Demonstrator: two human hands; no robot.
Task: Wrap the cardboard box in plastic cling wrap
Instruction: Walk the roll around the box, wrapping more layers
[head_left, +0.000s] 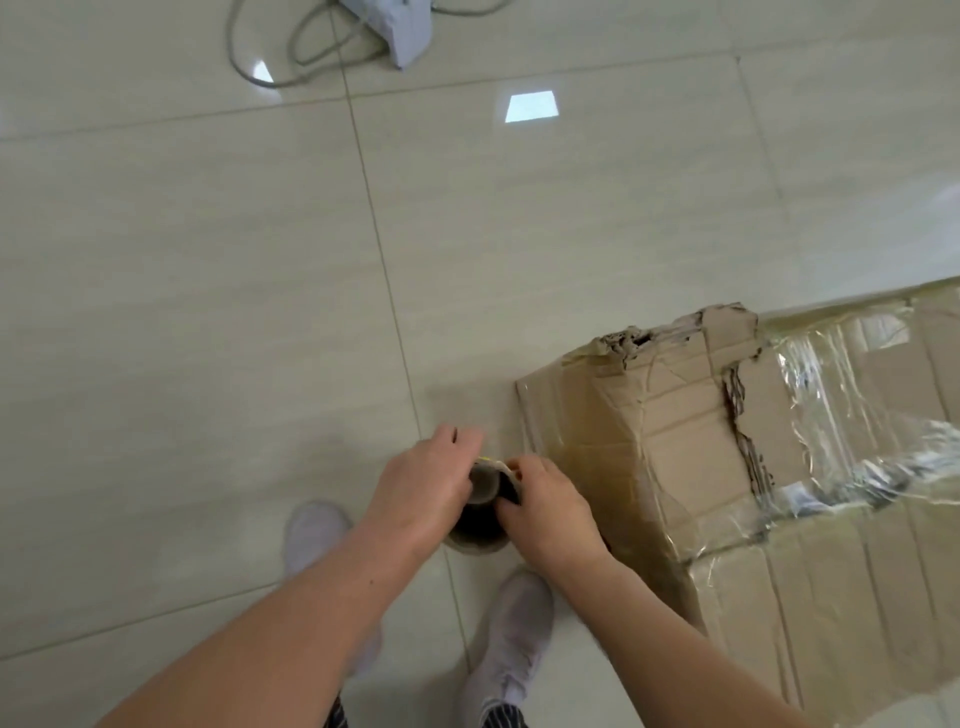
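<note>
Left hand (421, 488) curled round the upright cling-wrap roll (480, 538), right hand (548, 512) pinching at its upper rim, just beside the cardboard box (660, 431).

Partly done, by the look of it: film (831, 410) already stretched in a crumpled band over the box's right portion, torn near corner and left end bare, so probably more turns to pull round, then a cut. Counted: one box on the tiled floor (208, 312) at right, one roll, two hands, two pale shoes (514, 623), one looped cable (291, 57) well apart at top.
</note>
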